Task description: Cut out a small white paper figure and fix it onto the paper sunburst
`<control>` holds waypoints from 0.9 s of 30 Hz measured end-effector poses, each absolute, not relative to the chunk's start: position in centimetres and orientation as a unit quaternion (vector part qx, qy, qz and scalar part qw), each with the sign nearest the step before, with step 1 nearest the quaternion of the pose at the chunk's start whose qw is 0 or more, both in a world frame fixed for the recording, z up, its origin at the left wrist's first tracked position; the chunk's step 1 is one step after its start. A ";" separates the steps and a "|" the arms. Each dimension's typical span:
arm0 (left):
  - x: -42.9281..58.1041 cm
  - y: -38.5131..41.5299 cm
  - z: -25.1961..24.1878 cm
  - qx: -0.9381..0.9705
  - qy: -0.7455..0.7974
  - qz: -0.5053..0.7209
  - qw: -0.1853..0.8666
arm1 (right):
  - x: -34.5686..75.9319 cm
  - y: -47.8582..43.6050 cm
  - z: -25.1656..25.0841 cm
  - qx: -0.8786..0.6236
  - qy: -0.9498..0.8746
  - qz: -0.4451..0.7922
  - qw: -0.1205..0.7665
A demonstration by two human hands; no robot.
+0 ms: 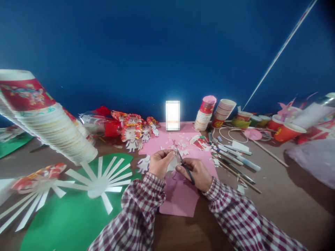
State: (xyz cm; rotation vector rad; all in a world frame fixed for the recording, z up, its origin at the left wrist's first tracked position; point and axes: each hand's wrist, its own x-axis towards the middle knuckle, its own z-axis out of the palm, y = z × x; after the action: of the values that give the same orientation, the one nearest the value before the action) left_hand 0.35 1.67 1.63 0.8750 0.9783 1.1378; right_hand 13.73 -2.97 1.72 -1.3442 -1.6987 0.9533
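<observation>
We start with the blue wall [157,42], which fills the whole upper half of the view. Below it runs a brown table [274,195] crowded with craft things. A big green sheet [65,219] lies on the near left of the table. A cup cut into white strips [101,179] is spread flat on it like a fan. Above that, a tall stack of paper cups [39,118] leans in from the left edge. A pink sheet [180,198] lies at the middle of the table, littered with scraps at its far end.

Over this pink sheet we find both hands, in checked sleeves, close together. The right hand [197,174] is closed around the dark handles of the scissors [183,162]. The blades point up and away from us, toward the left hand. We cannot tell how far the blades are parted.

The left hand [160,164] has its fingers curled tight, pinching a small white paper piece [171,165]. The piece sits between the two hands, just above the pink sheet and right at the blades.

Two shorter stacks of cups [206,115] stand behind the pink sheet to the right. A row of pens [235,153] lies just right of the hands. Some red and white cutout figures [133,130] lie at the far left corner of the pink sheet.
</observation>
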 end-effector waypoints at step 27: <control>-0.9 2.5 1.9 0.402 0.419 0.452 0.677 | 14.5 -3.0 2.0 -0.526 -0.696 0.350 0.342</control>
State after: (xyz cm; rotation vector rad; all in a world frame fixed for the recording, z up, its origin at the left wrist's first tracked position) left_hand -0.88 2.50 1.92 0.9045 0.9425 1.0168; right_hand 14.49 -2.96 1.96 -1.3667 -1.8087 0.9107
